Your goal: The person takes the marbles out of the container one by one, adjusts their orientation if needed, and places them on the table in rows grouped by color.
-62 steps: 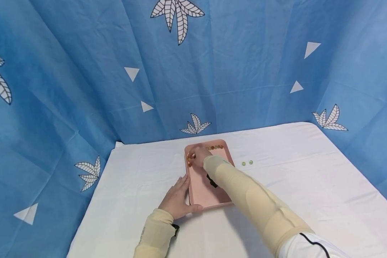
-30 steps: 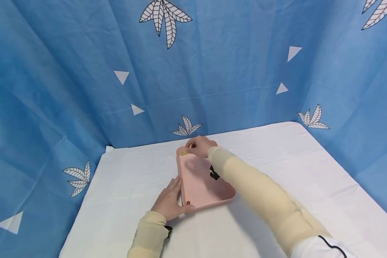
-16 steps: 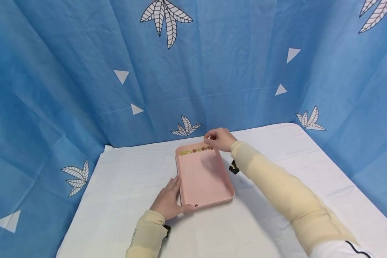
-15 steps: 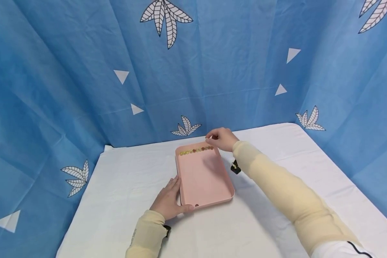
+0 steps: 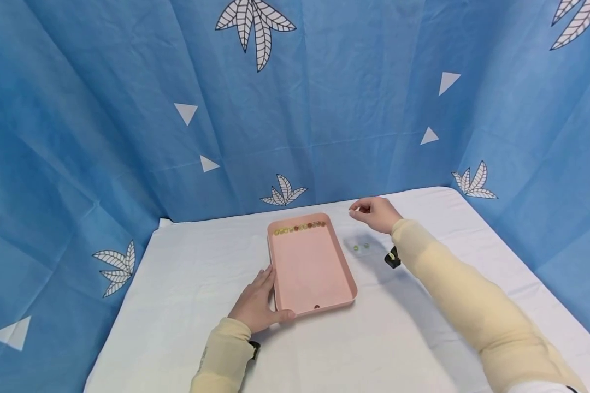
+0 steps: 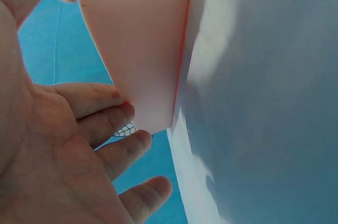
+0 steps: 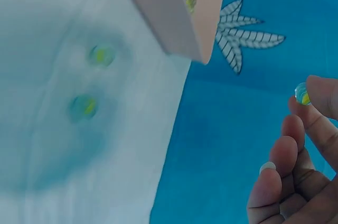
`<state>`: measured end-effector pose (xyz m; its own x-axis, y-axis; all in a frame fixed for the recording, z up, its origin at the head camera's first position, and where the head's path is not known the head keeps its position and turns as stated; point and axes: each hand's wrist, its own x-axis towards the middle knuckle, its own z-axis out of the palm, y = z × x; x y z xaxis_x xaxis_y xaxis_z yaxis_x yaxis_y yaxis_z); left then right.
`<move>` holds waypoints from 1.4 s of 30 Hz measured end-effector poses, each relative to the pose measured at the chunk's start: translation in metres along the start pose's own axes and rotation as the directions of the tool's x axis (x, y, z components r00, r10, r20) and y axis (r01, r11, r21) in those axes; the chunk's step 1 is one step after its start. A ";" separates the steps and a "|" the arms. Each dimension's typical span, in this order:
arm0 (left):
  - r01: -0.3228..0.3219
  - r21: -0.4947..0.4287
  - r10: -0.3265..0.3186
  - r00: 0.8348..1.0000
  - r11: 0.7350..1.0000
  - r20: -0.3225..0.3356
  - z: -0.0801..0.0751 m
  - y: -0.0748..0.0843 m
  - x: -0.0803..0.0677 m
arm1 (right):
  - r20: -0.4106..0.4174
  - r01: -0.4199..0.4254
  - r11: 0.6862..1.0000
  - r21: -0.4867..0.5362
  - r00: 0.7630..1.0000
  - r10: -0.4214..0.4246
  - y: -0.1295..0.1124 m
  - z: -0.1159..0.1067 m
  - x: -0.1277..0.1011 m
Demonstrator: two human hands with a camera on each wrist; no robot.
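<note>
Head view: right hand moved off tray, pinching marble; left hand flat.

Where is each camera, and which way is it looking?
Head: on the person's head, looking forward and down at the table, tray and blue curtain; both hands and sleeves show.
Left wrist: on the left wrist, looking along the left hand at the tray's outer side; palm and fingers show.
Right wrist: on the right wrist, looking at two marbles on the table and the tray's corner; fingers pinch a marble.
Shared: all three views show the tray; head and right wrist share the two marbles.
</note>
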<state>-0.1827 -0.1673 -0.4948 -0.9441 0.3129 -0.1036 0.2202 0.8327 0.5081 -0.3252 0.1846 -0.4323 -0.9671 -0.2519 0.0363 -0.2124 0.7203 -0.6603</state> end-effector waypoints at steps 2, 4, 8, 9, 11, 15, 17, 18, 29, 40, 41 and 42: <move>0.003 0.003 -0.003 1.000 1.000 0.001 0.001 0.000 0.001 | -0.006 -0.012 1.000 -0.010 1.000 0.011 0.008 -0.003 -0.004; 0.002 0.004 -0.002 1.000 1.000 0.000 0.001 0.001 0.001 | -0.011 -0.021 1.000 -0.015 1.000 0.021 0.015 -0.006 -0.009; 0.007 0.003 -0.007 1.000 1.000 0.003 0.001 0.001 0.001 | -0.010 -0.037 0.999 -0.035 0.999 0.037 0.030 -0.011 -0.017; 0.009 0.001 -0.009 1.000 1.000 0.004 0.000 0.002 0.001 | -0.008 -0.043 0.998 -0.041 0.999 0.042 0.034 -0.011 -0.019; 0.013 0.000 -0.013 1.000 1.000 0.004 0.000 0.002 0.000 | -0.005 -0.051 0.997 -0.055 0.999 0.051 0.041 -0.012 -0.022; 0.006 -0.008 -0.006 1.000 1.000 0.000 -0.001 0.002 0.000 | 0.004 -0.067 0.994 -0.082 0.998 0.068 0.054 -0.012 -0.029; 0.008 -0.009 -0.008 1.000 1.000 0.000 -0.001 0.002 0.000 | 0.009 -0.075 0.992 -0.097 0.997 0.076 0.060 -0.011 -0.031; 0.008 -0.011 -0.008 1.000 1.000 0.000 -0.001 0.002 0.000 | 0.012 -0.078 0.992 -0.103 0.997 0.079 0.063 -0.010 -0.031; 0.006 -0.005 -0.006 1.000 1.000 0.003 0.001 0.001 0.002 | 0.067 -0.048 0.983 -0.177 0.996 0.060 0.082 0.002 -0.030; 0.002 0.003 -0.002 1.000 1.000 0.000 0.002 0.000 0.003 | 0.130 -0.077 0.972 -0.221 0.986 0.108 0.087 0.011 -0.027; 0.002 0.001 -0.002 1.000 1.000 0.001 0.002 -0.001 0.003 | 0.136 -0.076 0.972 -0.222 0.985 0.108 0.086 0.011 -0.027; 0.003 -0.002 -0.003 1.000 1.000 0.001 0.002 0.000 0.003 | 0.145 -0.075 0.972 -0.222 0.983 0.109 0.085 0.011 -0.027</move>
<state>-0.1849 -0.1660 -0.4969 -0.9444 0.3110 -0.1063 0.2170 0.8328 0.5093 -0.3152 0.2456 -0.4981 -0.9539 -0.2628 -0.1449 -0.1651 0.8628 -0.4779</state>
